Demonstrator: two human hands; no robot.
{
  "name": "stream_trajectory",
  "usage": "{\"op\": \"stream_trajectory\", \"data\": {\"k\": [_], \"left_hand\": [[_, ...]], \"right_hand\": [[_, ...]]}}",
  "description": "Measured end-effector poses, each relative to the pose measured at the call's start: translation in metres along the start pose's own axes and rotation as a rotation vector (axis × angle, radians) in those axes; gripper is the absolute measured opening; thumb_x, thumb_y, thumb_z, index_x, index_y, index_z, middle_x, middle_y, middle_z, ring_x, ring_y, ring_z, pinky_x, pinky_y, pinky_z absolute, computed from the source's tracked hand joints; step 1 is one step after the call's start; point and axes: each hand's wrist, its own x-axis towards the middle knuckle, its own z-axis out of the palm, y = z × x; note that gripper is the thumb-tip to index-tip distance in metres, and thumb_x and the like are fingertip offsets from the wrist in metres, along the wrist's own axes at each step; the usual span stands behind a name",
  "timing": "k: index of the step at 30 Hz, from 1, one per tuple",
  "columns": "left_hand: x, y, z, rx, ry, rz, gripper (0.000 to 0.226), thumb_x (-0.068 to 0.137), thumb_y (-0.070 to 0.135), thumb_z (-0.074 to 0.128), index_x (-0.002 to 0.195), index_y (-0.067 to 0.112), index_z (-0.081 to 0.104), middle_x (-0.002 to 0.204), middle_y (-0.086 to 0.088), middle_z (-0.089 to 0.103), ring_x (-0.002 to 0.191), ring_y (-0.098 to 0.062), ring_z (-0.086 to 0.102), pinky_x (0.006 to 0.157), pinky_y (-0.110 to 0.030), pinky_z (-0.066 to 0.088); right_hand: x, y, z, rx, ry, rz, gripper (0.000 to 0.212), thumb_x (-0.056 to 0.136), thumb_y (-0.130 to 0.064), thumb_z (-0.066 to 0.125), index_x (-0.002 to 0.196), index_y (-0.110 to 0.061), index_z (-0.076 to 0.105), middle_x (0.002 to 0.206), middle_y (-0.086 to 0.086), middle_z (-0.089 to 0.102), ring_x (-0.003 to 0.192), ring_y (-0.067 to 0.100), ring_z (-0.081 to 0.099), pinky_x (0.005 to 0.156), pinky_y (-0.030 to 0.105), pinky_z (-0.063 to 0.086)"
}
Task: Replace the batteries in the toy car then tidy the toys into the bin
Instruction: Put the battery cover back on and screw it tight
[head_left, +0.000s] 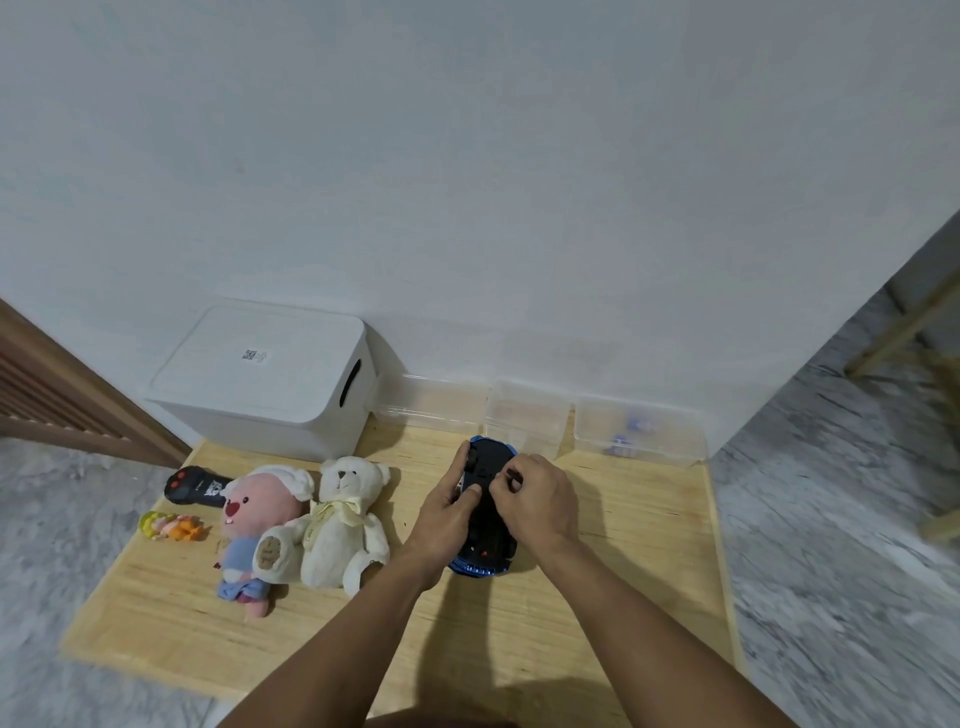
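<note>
White wall fills the top of the head view, and grey floor lies all around a low wooden board (519, 649).

On the board sits a blue toy car (485, 512). It lies upside down, so its black belly faces up. Its long side runs away from the person, one end near them and the other end near the wall.

Left hand (449, 512) grips the car by its left side. The fingers curl over a wheel and the thumb lies on the belly. Right hand (537, 501) sits on top of the belly, a little to the right. Its fingers are curled and seem to pinch something small and dark on the belly. It could be the battery door or a catch, but I cannot tell which.

I think the battery step is only starting. The right hand is right over the spot to open, so it should do the work. The left hand should just keep the car from sliding.

Left of the car lie a white bear (345, 525) and a pink plush (254, 525), touching. Further left are a black remote (195, 484) and a small yellow toy (170, 526).

Behind them stands the white bin (270, 379), with its lid on. Behind the car, by the wall, is a row of clear boxes (540, 415).
</note>
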Motion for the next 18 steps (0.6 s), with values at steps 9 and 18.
{"op": "stream_trajectory", "data": {"k": [9,18], "left_hand": [[0.0,0.001,0.002,0.031,0.001,0.041,0.058,0.102,0.011,0.04,0.149,0.042,0.028,0.109,0.027,0.06,0.104,0.002,0.058,0.083,-0.016,0.046],[-0.001,0.0,0.004,0.001,0.023,0.039,0.057,0.102,0.014,0.042,0.147,0.046,0.028,0.116,0.011,0.064,0.108,-0.013,0.062,0.094,-0.027,0.049]], "right_hand": [[-0.005,0.002,0.002,-0.09,0.062,-0.113,0.019,0.089,-0.028,0.055,0.083,-0.013,0.066,0.085,0.0,0.063,0.071,0.026,0.061,0.058,0.032,0.044],[-0.008,0.01,0.0,-0.116,0.143,-0.243,0.012,0.077,-0.022,0.063,0.072,-0.019,0.073,0.067,-0.005,0.062,0.052,0.019,0.057,0.045,0.025,0.038]]}}
